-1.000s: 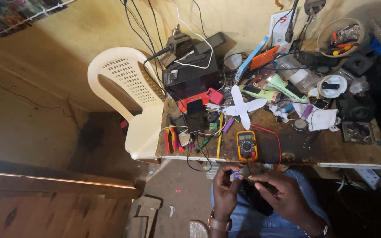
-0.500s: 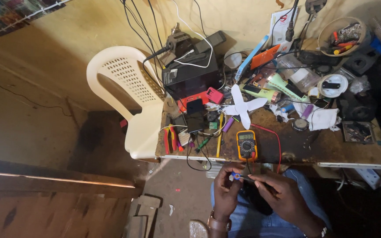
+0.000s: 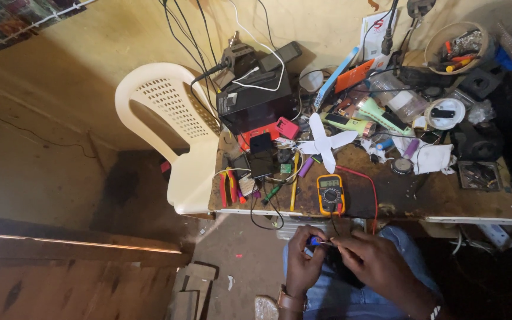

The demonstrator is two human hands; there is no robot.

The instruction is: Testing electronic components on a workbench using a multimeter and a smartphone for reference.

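My left hand (image 3: 302,261) pinches a small blue cylindrical cell (image 3: 314,241) above my lap. Right beside it, my right hand (image 3: 374,264) holds a thin probe against the cell's end. A black lead and a red lead (image 3: 374,195) run up from my hands to the yellow multimeter (image 3: 330,194), which lies on the wooden workbench (image 3: 445,204) near its front edge. Both hands are below the bench edge, over my blue jeans.
A white plastic chair (image 3: 176,127) stands left of the bench. On the bench lie a white fan blade (image 3: 322,144), red-handled pliers (image 3: 230,186), a black box (image 3: 255,104) with cables, a bowl of tools (image 3: 458,44) and several loose parts. Wooden planks (image 3: 78,255) lie at the lower left.
My hands have stayed together over my lap, with only slight finger shifts on the cell and probe. The view has barely moved.
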